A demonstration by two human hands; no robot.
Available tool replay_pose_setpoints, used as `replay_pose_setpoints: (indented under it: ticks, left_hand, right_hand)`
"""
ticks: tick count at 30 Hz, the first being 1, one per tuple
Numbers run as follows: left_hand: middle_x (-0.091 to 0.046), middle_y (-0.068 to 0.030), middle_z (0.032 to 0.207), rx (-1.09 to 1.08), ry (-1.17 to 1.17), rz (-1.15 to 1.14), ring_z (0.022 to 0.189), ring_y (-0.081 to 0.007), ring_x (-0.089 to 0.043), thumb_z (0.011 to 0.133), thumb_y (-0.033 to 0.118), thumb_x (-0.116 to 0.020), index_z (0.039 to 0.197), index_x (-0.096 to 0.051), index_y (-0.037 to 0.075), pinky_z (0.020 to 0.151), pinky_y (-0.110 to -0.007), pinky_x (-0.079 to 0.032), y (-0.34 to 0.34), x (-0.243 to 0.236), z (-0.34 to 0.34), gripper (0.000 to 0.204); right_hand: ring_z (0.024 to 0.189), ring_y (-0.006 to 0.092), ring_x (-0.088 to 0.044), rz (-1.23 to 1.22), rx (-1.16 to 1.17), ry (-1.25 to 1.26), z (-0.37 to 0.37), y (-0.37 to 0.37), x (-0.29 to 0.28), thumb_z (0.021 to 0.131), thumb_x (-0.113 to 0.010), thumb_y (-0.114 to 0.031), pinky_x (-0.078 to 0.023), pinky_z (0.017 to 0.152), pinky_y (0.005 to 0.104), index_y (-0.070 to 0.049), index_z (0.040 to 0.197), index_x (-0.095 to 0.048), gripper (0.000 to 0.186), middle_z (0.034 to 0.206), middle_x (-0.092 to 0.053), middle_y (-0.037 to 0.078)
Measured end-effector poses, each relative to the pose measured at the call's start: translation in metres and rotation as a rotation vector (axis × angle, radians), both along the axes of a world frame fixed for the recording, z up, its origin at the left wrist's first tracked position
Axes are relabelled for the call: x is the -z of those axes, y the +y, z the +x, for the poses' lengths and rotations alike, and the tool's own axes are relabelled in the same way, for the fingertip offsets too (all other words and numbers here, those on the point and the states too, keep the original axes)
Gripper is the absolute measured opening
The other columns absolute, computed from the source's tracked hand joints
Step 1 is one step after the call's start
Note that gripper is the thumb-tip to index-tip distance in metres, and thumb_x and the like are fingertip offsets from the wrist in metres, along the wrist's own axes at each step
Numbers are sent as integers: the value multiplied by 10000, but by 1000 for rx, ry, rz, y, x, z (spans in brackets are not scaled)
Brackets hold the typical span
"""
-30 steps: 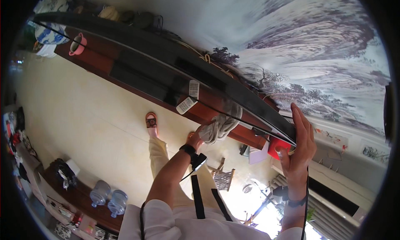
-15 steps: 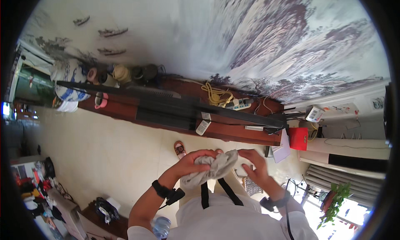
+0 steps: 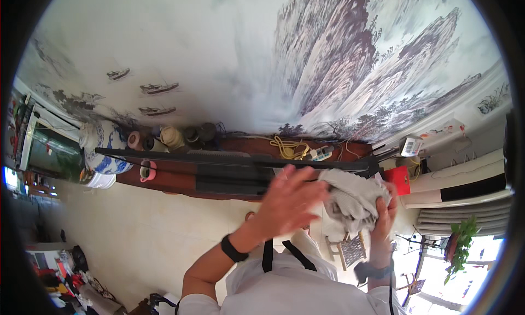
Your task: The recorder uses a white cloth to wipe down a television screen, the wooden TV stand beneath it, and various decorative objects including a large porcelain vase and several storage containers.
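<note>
Pale floor [image 3: 158, 222] runs wide past the surface's [image 3: 174, 187] front edge. Right hand [image 3: 386, 210] grips the grey cloth [image 3: 353, 200], left hand [image 3: 290, 201] splayed beside it; earlier the left held it.

Holding left hand [image 3: 290, 203] open and blurred, with fingers [image 3: 310, 193] splayed, wrist [image 3: 245, 239] below and left of fingertips, gripping with right hand [image 3: 385, 214], fingers bent, wrist below them.
</note>
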State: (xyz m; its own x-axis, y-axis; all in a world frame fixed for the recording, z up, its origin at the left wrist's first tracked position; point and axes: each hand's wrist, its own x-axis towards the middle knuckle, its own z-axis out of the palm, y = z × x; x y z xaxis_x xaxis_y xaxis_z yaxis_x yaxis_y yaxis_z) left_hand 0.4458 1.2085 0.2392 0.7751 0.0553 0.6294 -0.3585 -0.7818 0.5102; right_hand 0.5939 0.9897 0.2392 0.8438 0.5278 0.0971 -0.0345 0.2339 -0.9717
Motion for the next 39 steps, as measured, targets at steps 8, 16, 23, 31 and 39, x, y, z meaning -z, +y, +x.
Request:
replay_pose_setpoints:
  ticks: [8, 16, 23, 31, 39]
  left_hand:
    - [-622, -114, 1026, -705, -29, 3, 978, -318, -576, 794, 67, -644, 991, -610, 29, 899, -417, -431, 146, 43, -70, 203]
    - [-639, -70, 887, -809, 85, 145, 864, -266, -590, 834, 99, -571, 878, -621, 52, 854, -411, -431, 176, 77, -88, 81]
    - [-624, -83, 838, -798, 36, 196, 826, -266, -583, 852, 107, -552, 833, -599, 43, 864, -426, -422, 178, 86, -95, 81]
    - [-612, -94, 818, -840, 104, 160, 803, -275, -567, 864, 74, -512, 817, -580, 24, 879, -430, -412, 167, 81, -83, 97]
    - [-631, -121, 933, -922, 163, 71, 900, -285, -579, 877, 26, -468, 902, -588, 2, 974, -452, -367, 118, 54, -27, 124]
  right_hand:
    - [965, 288, -534, -679, 44, -1131, 25, 97, 28, 623, -688, -35, -400, 845, 403, -67, 1000, -586, 391, 1065, -577, 103]
    - [934, 250, -515, -653, -233, -1334, -67, 230, 55, 550, -714, -114, -377, 796, 408, -110, 960, -574, 433, 1045, -549, 47]
    - [964, 259, -527, -528, -325, -1378, -41, 199, 41, 490, -736, -149, -411, 803, 396, -120, 1011, -582, 544, 1133, -536, 51]
    - [943, 325, -545, -805, 24, -1259, 58, 60, 38, 525, -677, -56, -428, 794, 420, -61, 966, -589, 450, 1109, -582, 102]
    - [855, 158, -569, -613, 295, -391, 171, -19, 99, 759, -531, 33, -446, 796, 263, 12, 992, -578, 238, 916, -613, 75]
